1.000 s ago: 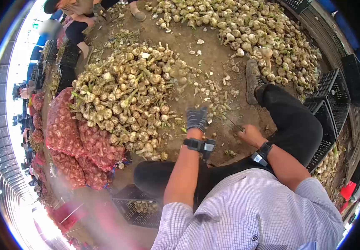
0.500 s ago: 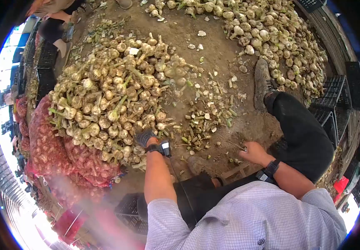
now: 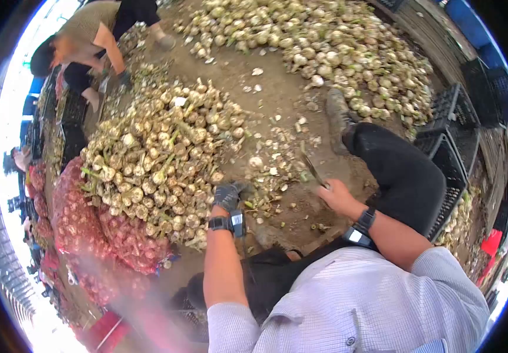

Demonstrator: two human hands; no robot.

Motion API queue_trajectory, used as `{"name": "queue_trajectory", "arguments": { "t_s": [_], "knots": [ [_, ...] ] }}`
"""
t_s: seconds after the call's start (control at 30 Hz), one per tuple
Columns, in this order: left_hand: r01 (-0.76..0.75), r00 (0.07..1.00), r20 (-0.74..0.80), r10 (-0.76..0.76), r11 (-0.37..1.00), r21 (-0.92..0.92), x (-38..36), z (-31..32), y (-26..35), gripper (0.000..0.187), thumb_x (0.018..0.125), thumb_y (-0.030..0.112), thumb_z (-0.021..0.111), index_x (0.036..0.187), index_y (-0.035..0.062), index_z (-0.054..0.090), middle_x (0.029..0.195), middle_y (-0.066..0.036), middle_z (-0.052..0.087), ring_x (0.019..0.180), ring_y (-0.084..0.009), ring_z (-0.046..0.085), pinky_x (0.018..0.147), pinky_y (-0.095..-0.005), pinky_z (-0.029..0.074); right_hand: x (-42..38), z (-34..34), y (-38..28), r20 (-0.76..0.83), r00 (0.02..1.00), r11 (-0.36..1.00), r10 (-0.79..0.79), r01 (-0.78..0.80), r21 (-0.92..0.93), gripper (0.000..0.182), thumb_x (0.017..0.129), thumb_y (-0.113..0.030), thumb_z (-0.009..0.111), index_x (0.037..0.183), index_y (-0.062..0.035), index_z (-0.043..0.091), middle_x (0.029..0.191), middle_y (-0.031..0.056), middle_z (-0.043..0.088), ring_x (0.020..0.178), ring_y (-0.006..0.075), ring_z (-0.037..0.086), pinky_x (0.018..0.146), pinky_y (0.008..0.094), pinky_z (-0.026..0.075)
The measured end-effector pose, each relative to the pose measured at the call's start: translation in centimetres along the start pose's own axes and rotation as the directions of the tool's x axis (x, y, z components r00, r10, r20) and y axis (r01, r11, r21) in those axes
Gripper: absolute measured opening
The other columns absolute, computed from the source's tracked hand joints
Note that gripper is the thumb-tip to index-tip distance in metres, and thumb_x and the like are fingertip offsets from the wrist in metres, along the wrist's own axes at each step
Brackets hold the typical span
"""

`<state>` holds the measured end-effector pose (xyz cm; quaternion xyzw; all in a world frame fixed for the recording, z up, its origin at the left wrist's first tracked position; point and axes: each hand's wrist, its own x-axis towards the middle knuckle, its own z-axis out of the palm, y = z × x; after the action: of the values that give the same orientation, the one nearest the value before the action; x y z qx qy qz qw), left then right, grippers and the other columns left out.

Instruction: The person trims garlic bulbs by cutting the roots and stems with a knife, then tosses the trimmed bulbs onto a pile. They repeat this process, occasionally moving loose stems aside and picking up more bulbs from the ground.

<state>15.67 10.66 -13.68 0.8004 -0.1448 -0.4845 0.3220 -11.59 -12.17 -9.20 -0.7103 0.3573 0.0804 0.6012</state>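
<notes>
My left hand (image 3: 230, 195), in a dark grey glove, is at the near right edge of a heap of garlic bulbs (image 3: 160, 159) with dry stalks. Its fingers stretch to the right, somewhat blurred, with nothing visible in them. Just beyond the fingertips a pale garlic bulb (image 3: 255, 162) shows against the cut stalks and skins (image 3: 274, 176). My bare right hand (image 3: 343, 199) is closed round the handle of a knife (image 3: 311, 167), its blade tilted up and to the left over the ground.
Red mesh sacks (image 3: 77, 212) full of garlic stand left of the heap. Another spread of garlic bulbs (image 3: 348, 53) lies at the back. Black plastic crates (image 3: 454, 112) are on the right, beside my bent leg (image 3: 401, 170). Another person (image 3: 98, 35) bends down at upper left.
My left hand has come away from the heap's edge toward the cut stalks. The knife has lifted and points higher. The view has shifted, showing more of the other person.
</notes>
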Motion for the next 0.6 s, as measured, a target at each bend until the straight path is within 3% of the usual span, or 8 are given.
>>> {"name": "queue_trajectory", "arguments": {
  "t_s": [0.03,0.07,0.1,0.2,0.3,0.33,0.43,0.6],
  "knots": [
    [-0.029,0.997,0.055,0.048,0.952,-0.304,-1.8,1.6,2.6,0.016,0.089,0.017,0.061,0.098,0.0045,0.061,0.093,-0.013,0.066,0.080,-0.0247,0.063,0.065,-0.0387,0.052,-0.6,-0.5,-2.0,-0.030,0.999,0.997,-0.010,0.012,0.072,0.040,0.090,-0.038,0.060,0.086,0.0020,0.060,0.069,0.0056,0.057,0.062,0.0158,0.057,0.059,0.0341,0.045],
    [-0.028,0.989,0.100,0.105,0.814,-0.580,-3.7,3.0,4.9,0.009,0.085,0.012,0.066,0.088,0.0046,0.062,0.082,-0.013,0.067,0.070,-0.0217,0.064,0.058,-0.0369,0.052,-0.7,-0.4,-2.3,-0.037,0.999,0.966,0.002,0.008,0.260,0.040,0.091,-0.039,0.059,0.087,0.0005,0.061,0.073,0.0055,0.058,0.062,0.0149,0.057,0.059,0.0328,0.046],
    [-0.041,0.981,0.140,0.135,0.846,-0.531,-5.6,4.2,6.9,0.008,0.084,0.009,0.066,0.088,0.0055,0.061,0.082,-0.012,0.067,0.070,-0.0205,0.064,0.058,-0.0357,0.053,-0.9,-0.4,-2.4,-0.038,0.999,0.898,0.009,0.009,0.440,0.041,0.092,-0.041,0.058,0.088,-0.0009,0.061,0.076,0.0054,0.058,0.063,0.0141,0.057,0.059,0.0315,0.047],
    [-0.061,0.956,0.247,0.158,0.931,-0.359,-11.2,6.3,11.8,0.012,0.082,0.006,0.068,0.091,0.0046,0.060,0.086,-0.009,0.067,0.075,-0.0174,0.065,0.064,-0.0324,0.054,-3.5,-2.0,-5.6,0.109,0.993,0.718,0.049,-0.111,0.687,0.036,0.091,-0.038,0.061,0.094,-0.0021,0.060,0.082,0.0038,0.059,0.066,0.0115,0.057,0.060,0.0289,0.048],
    [-0.290,0.950,0.083,0.301,0.949,-0.128,-13.4,9.6,11.9,0.020,0.082,0.013,0.069,0.098,0.0023,0.061,0.091,-0.009,0.067,0.082,-0.0188,0.066,0.070,-0.0333,0.054,-4.5,-2.2,-4.9,0.065,0.991,0.727,-0.117,0.041,0.686,0.033,0.089,-0.032,0.066,0.101,-0.0028,0.058,0.083,0.0040,0.061,0.069,0.0094,0.057,0.061,0.0265,0.048],
    [-0.503,0.863,0.015,0.505,0.855,0.123,-13.8,10.6,11.8,0.034,0.082,0.018,0.071,0.109,0.0006,0.058,0.098,-0.009,0.066,0.088,-0.0198,0.065,0.076,-0.0333,0.053,-5.0,-2.7,-5.2,0.075,0.987,0.803,-0.139,0.068,0.591,0.037,0.088,-0.030,0.068,0.104,0.0021,0.062,0.090,0.0038,0.063,0.072,0.0115,0.059,0.066,0.0273,0.050],
    [-0.494,0.843,-0.081,0.532,0.824,0.277,-16.3,13.9,13.8,0.040,0.082,0.015,0.071,0.117,0.0017,0.055,0.100,-0.010,0.066,0.088,-0.0190,0.064,0.077,-0.0331,0.052,-8.3,-3.5,-7.9,0.059,0.978,0.927,-0.200,0.170,0.333,0.038,0.085,-0.032,0.070,0.101,0.0018,0.062,0.087,0.0054,0.063,0.075,0.0139,0.059,0.066,0.0305,0.050],
    [-0.396,0.918,-0.129,0.376,0.837,-0.377,-15.7,16.2,10.2,0.041,0.085,0.013,0.065,0.123,0.0018,0.052,0.104,-0.016,0.066,0.087,-0.0247,0.064,0.079,-0.0342,0.051,-8.4,-3.1,-6.0,-0.020,0.863,0.861,-0.504,0.501,-0.089,0.027,0.081,-0.022,0.070,0.092,0.0006,0.060,0.082,0.0147,0.059,0.080,0.0280,0.060,0.069,0.0399,0.047]
  ]
}}
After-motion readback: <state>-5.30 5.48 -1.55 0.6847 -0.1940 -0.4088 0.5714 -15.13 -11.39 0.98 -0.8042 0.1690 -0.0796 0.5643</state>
